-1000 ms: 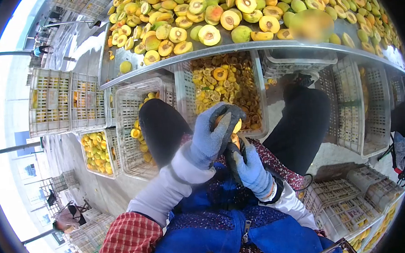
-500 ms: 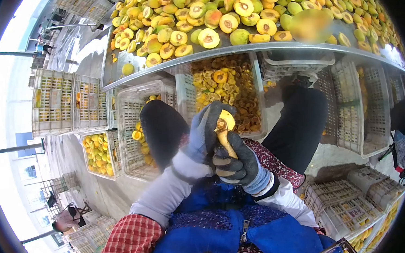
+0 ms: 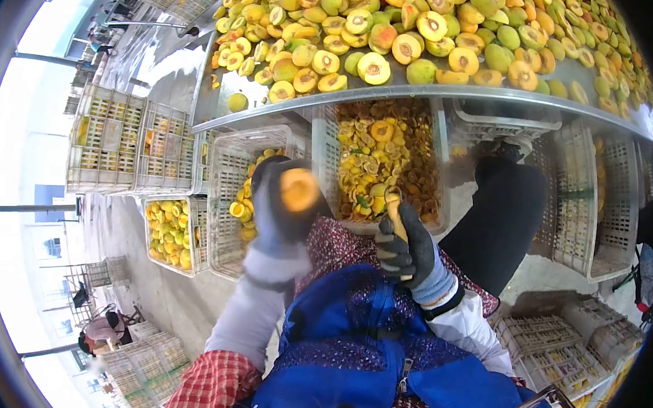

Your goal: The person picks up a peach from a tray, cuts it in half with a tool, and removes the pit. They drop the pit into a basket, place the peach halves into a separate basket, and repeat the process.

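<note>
Head view: the left hand [image 3: 281,214] holds a peach half [image 3: 299,190] loosely over a crate [image 3: 240,202] and may drop it on the floor, while the right hand [image 3: 408,251] grips a tool [image 3: 395,213].

Our left hand [image 3: 278,214] is smeared by motion blur, so its grip on the peach half [image 3: 299,190] is unclear. The tool [image 3: 395,213] in our right hand [image 3: 410,247] is mostly hidden.

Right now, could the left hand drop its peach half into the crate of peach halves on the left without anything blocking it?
Probably yes. The left hand holds the peach half right beside the open-topped crate, with nothing visible between them.
</note>
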### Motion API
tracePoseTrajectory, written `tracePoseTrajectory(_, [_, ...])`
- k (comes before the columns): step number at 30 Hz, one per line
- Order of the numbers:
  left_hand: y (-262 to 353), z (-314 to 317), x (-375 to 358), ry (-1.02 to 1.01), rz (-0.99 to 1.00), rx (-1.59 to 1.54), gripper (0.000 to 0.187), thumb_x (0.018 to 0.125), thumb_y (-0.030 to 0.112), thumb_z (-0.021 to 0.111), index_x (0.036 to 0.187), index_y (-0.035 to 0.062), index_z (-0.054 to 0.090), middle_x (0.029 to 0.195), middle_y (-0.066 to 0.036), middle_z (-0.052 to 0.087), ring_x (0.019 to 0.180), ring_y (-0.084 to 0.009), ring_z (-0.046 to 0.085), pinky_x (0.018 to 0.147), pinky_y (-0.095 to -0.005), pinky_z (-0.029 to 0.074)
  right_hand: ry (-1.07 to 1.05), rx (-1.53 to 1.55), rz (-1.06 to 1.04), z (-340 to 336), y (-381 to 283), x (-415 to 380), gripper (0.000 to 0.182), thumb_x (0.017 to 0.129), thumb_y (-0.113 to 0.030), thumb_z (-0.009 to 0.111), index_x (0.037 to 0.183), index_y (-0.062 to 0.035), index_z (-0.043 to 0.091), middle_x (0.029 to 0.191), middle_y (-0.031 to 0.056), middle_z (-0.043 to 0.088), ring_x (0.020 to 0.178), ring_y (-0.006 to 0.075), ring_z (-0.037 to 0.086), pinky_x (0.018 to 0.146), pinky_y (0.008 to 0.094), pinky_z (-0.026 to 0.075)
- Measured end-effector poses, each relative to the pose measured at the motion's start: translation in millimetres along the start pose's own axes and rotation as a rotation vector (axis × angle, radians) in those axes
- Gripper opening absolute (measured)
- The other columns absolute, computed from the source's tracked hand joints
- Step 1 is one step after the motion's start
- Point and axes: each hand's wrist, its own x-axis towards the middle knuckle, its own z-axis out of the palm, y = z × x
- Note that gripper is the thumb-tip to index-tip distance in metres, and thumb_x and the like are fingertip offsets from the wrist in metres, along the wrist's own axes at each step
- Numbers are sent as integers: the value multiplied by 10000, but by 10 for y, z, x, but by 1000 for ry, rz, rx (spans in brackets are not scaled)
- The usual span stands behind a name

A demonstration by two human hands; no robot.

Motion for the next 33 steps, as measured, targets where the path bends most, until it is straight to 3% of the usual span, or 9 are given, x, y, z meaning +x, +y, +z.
tracePoseTrajectory(2, [-337,-625,11,-5,-425,-57,241,885,188,499,1042,22,577,887,-114,619,823,-203,600,764,-285,475,-152,-78,-9,100,33,-68,440,910,-516,381,864,-98,512,575,-29,369,409,65,332,327,193,273])
tracePoseTrajectory(5, [-419,-1030,126,-19,-495,1190,357,854,367,517,1027,73,619,947,-191,626,915,-337,594,796,-385,462,-66,-97,-8,105,-38,-51,443,899,-529,397,850,-106,518,569,-25,368,396,72,334,322,196,270])
tracePoseTrajectory(11, [-124,310,885,30,-55,613,256,804,221,629,975,32,617,890,-155,635,812,-263,630,719,-334,485,-173,-57,36,-41,-141,153,438,890,-541,409,859,-121,532,585,-23,430,419,73,371,344,199,305])
tracePoseTrajectory(16, [-239,1570,1796,-496,-119,705,609,709,375,645,1250,173,451,1219,-165,477,1109,-333,489,887,-400,420,-58,-47,-57,-54,-254,94,413,890,-531,424,855,-133,530,588,-28,444,426,72,367,353,194,288])
tracePoseTrajectory(24, [21,1361,1544,-376,141,129,440,655,64,671,1079,38,558,1143,-157,518,1028,-280,514,880,-343,420,290,-671,-759,-246,-396,159,338,909,-442,452,917,-110,512,587,2,457,426,96,439,336,221,327])
tracePoseTrajectory(28, [584,1113,674,-442,-211,-765,484,759,85,626,1197,-38,463,1143,-131,521,1068,-204,483,925,-328,388,233,-437,-859,114,-456,78,233,906,-303,520,992,-87,498,577,2,455,394,96,419,330,215,322])
tracePoseTrajectory(30, [583,955,539,-629,-65,-498,459,786,74,590,1212,-37,460,1171,-137,503,1086,-169,461,931,-298,379,274,-351,-762,208,-401,51,195,893,-230,551,1010,-83,500,588,8,473,393,88,420,335,213,322])
tracePoseTrajectory(31, [673,937,385,-538,-522,-943,420,822,107,585,1202,-33,473,1173,-122,505,1068,-168,480,917,-277,383,223,-465,-824,151,-362,93,196,886,-210,561,1019,-80,499,591,12,479,391,81,415,333,208,314])
tracePoseTrajectory(33, [729,968,288,-436,-631,-934,404,897,254,524,1181,-32,489,1104,-100,547,990,-167,535,874,-272,419,162,-592,-857,92,-309,101,197,875,-155,572,1033,-61,503,653,30,534,465,110,489,398,240,385])
